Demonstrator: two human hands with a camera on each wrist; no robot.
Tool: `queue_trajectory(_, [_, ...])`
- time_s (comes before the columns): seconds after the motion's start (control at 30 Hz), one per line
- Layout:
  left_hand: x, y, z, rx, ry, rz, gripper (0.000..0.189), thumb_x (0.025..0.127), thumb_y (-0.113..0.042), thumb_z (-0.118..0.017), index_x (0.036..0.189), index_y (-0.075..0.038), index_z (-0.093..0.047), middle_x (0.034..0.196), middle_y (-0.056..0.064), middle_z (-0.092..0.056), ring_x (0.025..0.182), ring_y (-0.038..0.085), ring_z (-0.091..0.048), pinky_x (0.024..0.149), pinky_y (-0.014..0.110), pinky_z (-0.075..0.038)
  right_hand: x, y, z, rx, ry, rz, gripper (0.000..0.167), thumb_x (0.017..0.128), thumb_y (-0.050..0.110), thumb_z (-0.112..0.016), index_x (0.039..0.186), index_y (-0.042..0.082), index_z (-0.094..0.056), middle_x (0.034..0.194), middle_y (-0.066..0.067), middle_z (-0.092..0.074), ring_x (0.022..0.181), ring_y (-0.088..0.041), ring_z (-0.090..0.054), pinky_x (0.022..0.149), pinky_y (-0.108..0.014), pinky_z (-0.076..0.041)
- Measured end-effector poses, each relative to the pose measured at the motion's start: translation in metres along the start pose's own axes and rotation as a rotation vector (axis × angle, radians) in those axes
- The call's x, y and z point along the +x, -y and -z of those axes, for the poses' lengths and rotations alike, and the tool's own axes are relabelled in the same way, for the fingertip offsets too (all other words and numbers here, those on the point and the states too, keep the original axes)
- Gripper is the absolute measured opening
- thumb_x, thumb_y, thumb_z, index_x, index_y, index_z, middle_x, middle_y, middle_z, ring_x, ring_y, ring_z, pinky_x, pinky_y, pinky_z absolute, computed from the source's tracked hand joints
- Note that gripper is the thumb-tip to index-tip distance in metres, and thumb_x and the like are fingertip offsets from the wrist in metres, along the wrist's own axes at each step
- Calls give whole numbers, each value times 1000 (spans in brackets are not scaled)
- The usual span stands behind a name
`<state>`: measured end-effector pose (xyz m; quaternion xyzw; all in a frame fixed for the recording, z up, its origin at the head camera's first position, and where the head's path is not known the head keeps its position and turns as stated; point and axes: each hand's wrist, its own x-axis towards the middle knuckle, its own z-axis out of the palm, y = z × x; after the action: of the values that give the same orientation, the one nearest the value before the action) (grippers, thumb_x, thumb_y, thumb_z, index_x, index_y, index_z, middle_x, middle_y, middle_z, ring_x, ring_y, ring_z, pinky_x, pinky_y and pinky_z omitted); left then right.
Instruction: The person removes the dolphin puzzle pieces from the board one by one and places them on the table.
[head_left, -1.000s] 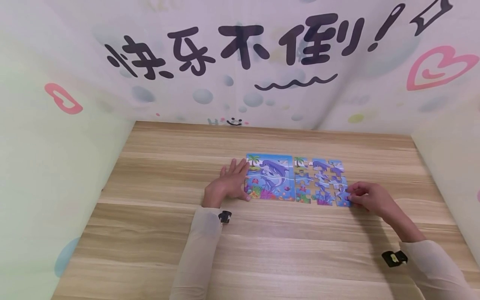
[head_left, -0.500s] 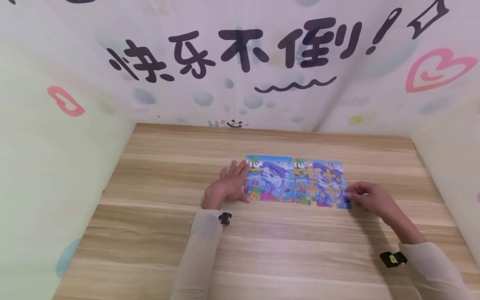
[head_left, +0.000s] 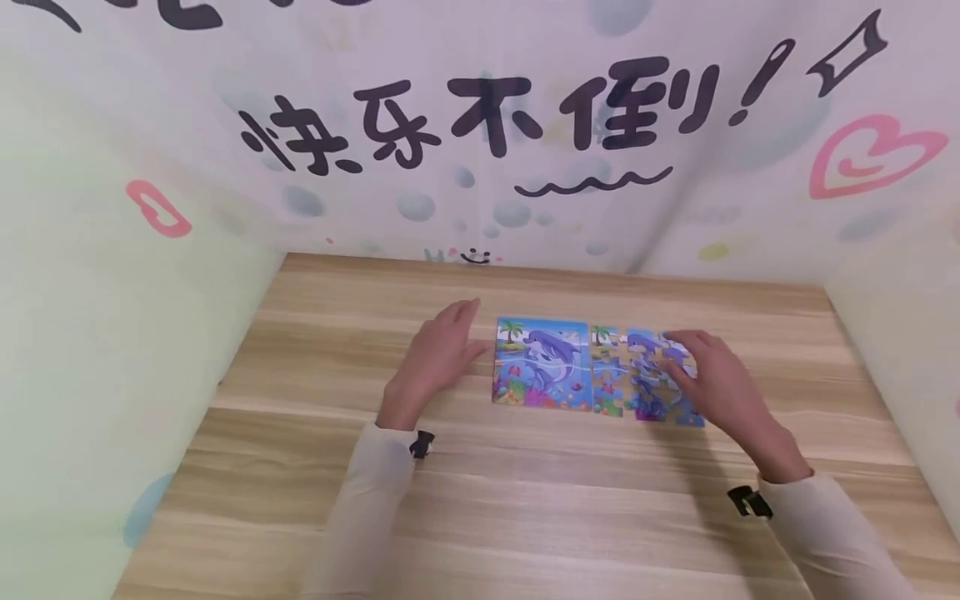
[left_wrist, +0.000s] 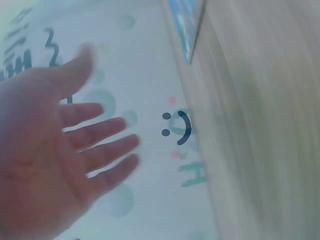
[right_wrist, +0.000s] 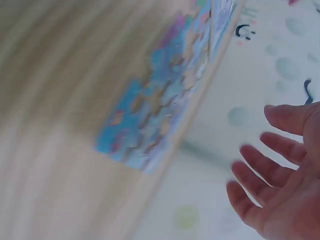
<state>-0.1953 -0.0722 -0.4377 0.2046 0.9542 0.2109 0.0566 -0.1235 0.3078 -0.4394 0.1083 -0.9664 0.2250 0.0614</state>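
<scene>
A dolphin picture board (head_left: 543, 363) lies flat on the wooden table. Just right of it, jigsaw pieces (head_left: 647, 367) of the same dolphin scene are laid out in columns with gaps between them. My left hand (head_left: 431, 360) is lifted at the board's left side, fingers extended and nothing in it; the left wrist view shows its bare palm (left_wrist: 45, 155). Over the right-hand jigsaw pieces hovers my right hand (head_left: 720, 387), hiding some of them. In the right wrist view its palm (right_wrist: 295, 195) is bare, with the fingers spread and slightly bent.
The wood-grain table (head_left: 525, 517) ends at a white printed backdrop (head_left: 420, 208) with large dark characters and bubbles. Pale side panels (head_left: 67, 350) stand at the left and right. A dark band with a small device (head_left: 750, 502) sits at the right wrist.
My left hand has come off the board's edge and moved left. My right hand has let go of the lower right jigsaw piece and risen over the pieces. The head view has tilted up slightly.
</scene>
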Motion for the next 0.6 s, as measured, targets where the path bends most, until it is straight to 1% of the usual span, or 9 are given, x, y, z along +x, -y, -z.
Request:
queue_trajectory(0.03, [-1, 0, 3, 46, -25, -22, 72, 101, -42, -54, 156, -7, -27, 157, 16, -36, 146, 32, -34, 116, 51, -33, 4, 5, -1, -45, -35, 34, 46, 92, 12, -70, 132, -5, -55, 132, -29, -54, 121, -50, -49, 92, -69, -41])
queue_trajectory(0.1, [-2, 1, 7, 126, -52, -55, 73, 101, -48, -51, 157, -8, -27, 159, 16, -34, 148, 33, -29, 117, 53, -31, 11, 13, -5, -128, -96, 84, 53, 88, 12, -74, 135, -3, -53, 137, -29, -51, 127, -51, -43, 95, -71, -36])
queue_trajectory(0.17, [-4, 3, 10, 178, -59, -62, 76, 100, -54, -48, 158, -12, -24, 162, 14, -28, 151, 33, -20, 119, 54, -25, 17, 19, -8, -191, -118, 112, 61, 87, 18, -76, 139, 0, -50, 142, -27, -47, 133, -50, -37, 98, -71, -32])
queue_trajectory(0.23, [-6, 6, 12, 219, -62, -61, 80, 98, -60, -45, 160, -16, -20, 165, 12, -19, 153, 35, -10, 121, 54, -19, 23, 24, -10, -230, -110, 119, 68, 88, 27, -75, 144, 3, -45, 148, -26, -41, 139, -49, -31, 104, -68, -27])
queue_trajectory(0.33, [-8, 11, 12, 256, -64, -57, 83, 96, -68, -39, 161, -22, -16, 168, 10, -8, 154, 34, 3, 123, 55, -9, 31, 30, -12, -267, -64, 114, 76, 90, 39, -71, 150, 5, -38, 155, -25, -31, 145, -47, -22, 111, -66, -19])
queue_trajectory(0.4, [-9, 15, 13, 273, -68, -61, 83, 94, -71, -36, 160, -25, -15, 168, 8, -3, 153, 34, 8, 123, 56, -5, 34, 34, -13, -281, -32, 100, 79, 92, 44, -67, 153, 6, -34, 160, -25, -24, 149, -45, -14, 114, -65, -14])
queue_trajectory(0.5, [-10, 17, 13, 279, -76, -72, 84, 93, -73, -35, 160, -26, -17, 168, 8, -1, 152, 34, 12, 122, 59, -3, 35, 38, -12, -295, 10, 67, 84, 94, 49, -62, 156, 7, -26, 163, -24, -14, 151, -44, -3, 117, -66, -5])
queue_trajectory(0.6, [-11, 17, 13, 285, -81, -72, 85, 92, -74, -36, 160, -25, -18, 168, 8, 0, 152, 35, 12, 121, 61, -4, 35, 41, -13, -308, 24, 43, 86, 95, 53, -59, 158, 8, -23, 165, -23, -10, 152, -44, 0, 118, -66, -2])
